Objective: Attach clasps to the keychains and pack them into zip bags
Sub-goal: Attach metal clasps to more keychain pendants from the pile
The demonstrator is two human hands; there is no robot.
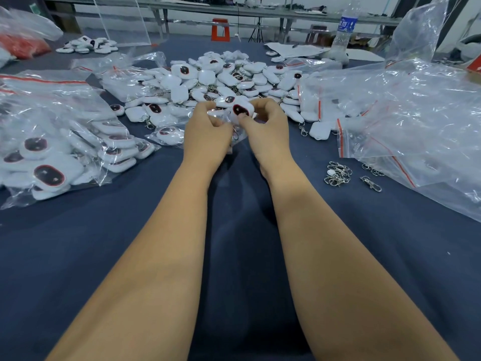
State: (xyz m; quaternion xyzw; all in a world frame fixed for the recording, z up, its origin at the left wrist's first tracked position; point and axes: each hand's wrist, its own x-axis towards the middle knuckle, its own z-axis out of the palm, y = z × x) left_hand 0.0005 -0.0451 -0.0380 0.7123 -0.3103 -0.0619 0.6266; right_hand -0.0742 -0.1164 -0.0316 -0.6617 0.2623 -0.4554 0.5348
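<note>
Your right hand has its fingers curled, with the thumb and fingertips pinching a white keychain. It is a smooth, rounded square pad with a dark oval patch ringed in red on its face. Your left hand is curled too, its fingers gripping the mouth of a small zip bag of thin, clear, crinkled plastic, which hangs between your two hands. The keychain sits at the bag's opening; whether it is partly inside cannot be told. Both hands are held close together, above the dark blue cloth covering the bench.

Just beyond your hands lies a large loose heap of keychains, white and glossy, many with small metal clasps attached. To your left rests a big clear bag of packed keychains, each in its own small wrapper, with a red seal strip along the top. One packed keychain lies just beside your left hand. To your right, a small cluster of loose clasps, silvery and shiny, sits on the cloth, near a pile of empty zip bags with red strips. A clear plastic water bottle stands upright at the far right edge of the bench.
</note>
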